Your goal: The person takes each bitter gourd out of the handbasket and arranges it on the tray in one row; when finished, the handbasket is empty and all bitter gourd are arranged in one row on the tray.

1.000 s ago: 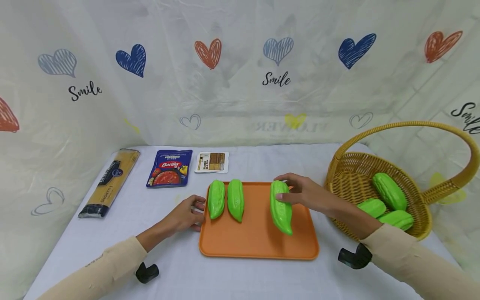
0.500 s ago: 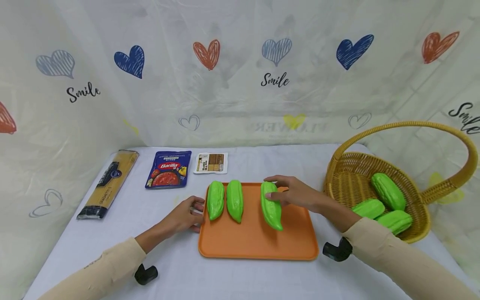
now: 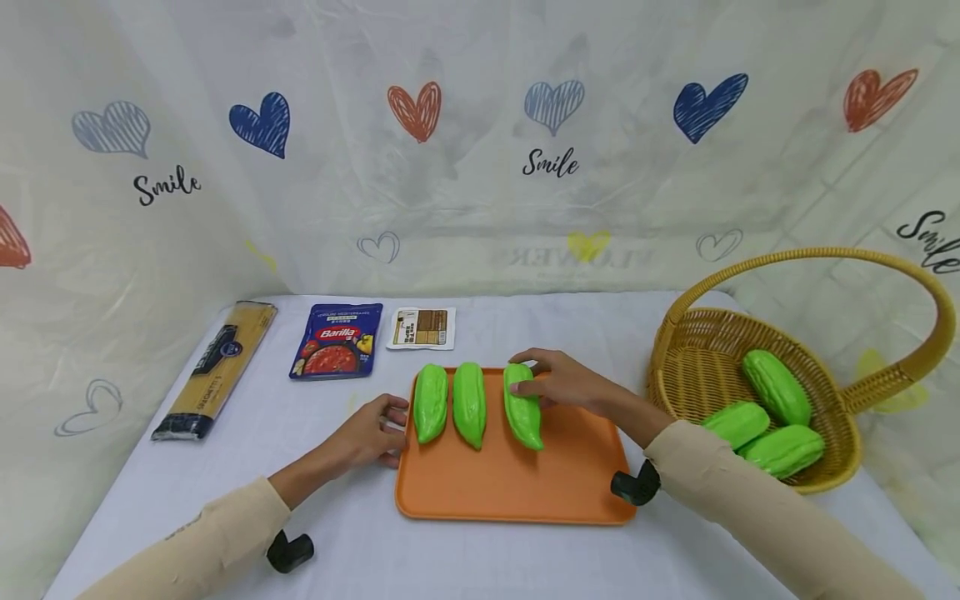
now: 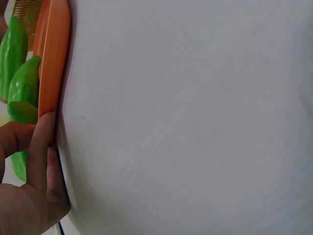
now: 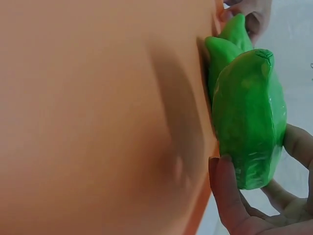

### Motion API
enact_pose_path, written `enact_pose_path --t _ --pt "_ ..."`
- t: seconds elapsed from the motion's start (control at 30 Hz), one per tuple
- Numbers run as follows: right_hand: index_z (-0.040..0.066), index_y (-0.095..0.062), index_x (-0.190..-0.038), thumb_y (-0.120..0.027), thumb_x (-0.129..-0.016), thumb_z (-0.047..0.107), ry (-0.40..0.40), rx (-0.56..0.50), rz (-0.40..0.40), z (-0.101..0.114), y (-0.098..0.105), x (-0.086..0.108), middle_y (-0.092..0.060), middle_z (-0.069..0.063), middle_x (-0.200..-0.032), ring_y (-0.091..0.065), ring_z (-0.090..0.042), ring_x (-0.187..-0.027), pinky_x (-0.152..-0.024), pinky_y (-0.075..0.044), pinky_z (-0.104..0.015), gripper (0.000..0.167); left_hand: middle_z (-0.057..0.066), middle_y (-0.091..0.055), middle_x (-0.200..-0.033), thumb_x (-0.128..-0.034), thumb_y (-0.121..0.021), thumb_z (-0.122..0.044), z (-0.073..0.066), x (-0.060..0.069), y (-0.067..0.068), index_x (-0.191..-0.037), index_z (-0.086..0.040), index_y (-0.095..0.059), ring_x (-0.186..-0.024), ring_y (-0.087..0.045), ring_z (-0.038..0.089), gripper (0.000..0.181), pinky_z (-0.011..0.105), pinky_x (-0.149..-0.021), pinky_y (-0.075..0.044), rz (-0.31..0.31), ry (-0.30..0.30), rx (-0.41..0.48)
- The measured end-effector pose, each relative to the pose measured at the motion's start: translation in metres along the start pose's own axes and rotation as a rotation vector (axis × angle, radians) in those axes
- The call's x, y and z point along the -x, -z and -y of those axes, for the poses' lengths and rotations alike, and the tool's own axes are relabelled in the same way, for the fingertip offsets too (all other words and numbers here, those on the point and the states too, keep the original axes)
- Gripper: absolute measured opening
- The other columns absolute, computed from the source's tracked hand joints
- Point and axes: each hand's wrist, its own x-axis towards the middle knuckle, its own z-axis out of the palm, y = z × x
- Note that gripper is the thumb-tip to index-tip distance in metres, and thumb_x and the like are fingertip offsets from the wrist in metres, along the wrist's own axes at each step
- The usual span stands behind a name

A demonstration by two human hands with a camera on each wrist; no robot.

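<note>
Right hand (image 3: 561,380) grasping green gourd (image 3: 523,421) over orange tray (image 3: 510,492); left hand (image 3: 369,432) pinching tray's side.

A table (image 3: 360,550) covered in white cloth has a pale, creased sheet (image 3: 480,37) behind it and along its left and right sides. High above the table's far edge runs a row of printed hearts, among them a red heart (image 3: 414,112) and a dark blue heart (image 3: 711,108), with black "Smile" lettering (image 3: 551,163) beneath. A yellow heart (image 3: 588,245) shows nearer the table's edge. Soft, even light falls across the tabletop.
</note>
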Motion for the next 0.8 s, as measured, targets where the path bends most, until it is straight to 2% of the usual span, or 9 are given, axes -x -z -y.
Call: enact_pose_path --t 0.17,0.37,0.6,0.8 --pt "0.011 -0.051 -0.144 -0.07 -0.093 0.028 -0.026 -0.005 -0.002 -0.001 -0.009 -0.01 -0.057 -0.022 -0.134 -0.068 -0.021 -0.104 -0.092 -0.061 -0.04 0.057 0.017 -0.052 -0.12 -0.0817 -0.068 0.002 0.0 0.001 0.0 -0.139 0.003 -0.044 -0.095 -0.061 0.023 0.063 0.036 -0.068 -0.065 0.0 0.015 -0.005" --pt "0.01 -0.049 -0.147 -0.069 -0.094 0.028 -0.044 0.012 -0.017 0.004 -0.015 -0.018 -0.055 -0.025 -0.137 -0.065 -0.027 -0.114 -0.095 -0.06 -0.041 0.059 0.017 -0.052 -0.119 -0.082 -0.068 0.002 0.002 0.001 0.001 -0.139 0.001 -0.045 -0.094 -0.062 0.023 0.062 0.036 -0.067 -0.065 -0.009 0.016 0.01" --pt "0.008 -0.052 -0.144 -0.07 -0.093 0.027 -0.059 0.069 -0.054 0.01 -0.017 -0.024 -0.057 -0.026 -0.136 -0.069 -0.028 -0.104 -0.085 -0.062 -0.039 0.058 0.016 -0.053 -0.119 -0.0822 -0.068 0.002 0.002 -0.002 0.001 -0.139 0.0 -0.045 -0.094 -0.062 0.023 0.061 0.036 -0.068 -0.065 -0.013 0.019 0.013" --pt "0.007 -0.047 -0.149 -0.075 -0.09 0.025 -0.07 0.112 0.021 0.016 -0.017 -0.025 -0.052 -0.027 -0.143 -0.065 -0.03 -0.117 -0.088 -0.061 -0.038 0.068 0.016 -0.053 -0.119 -0.0824 -0.068 0.002 0.002 -0.002 0.001 -0.139 0.0 -0.045 -0.095 -0.062 0.023 0.061 0.036 -0.067 -0.065 -0.014 0.013 0.011"
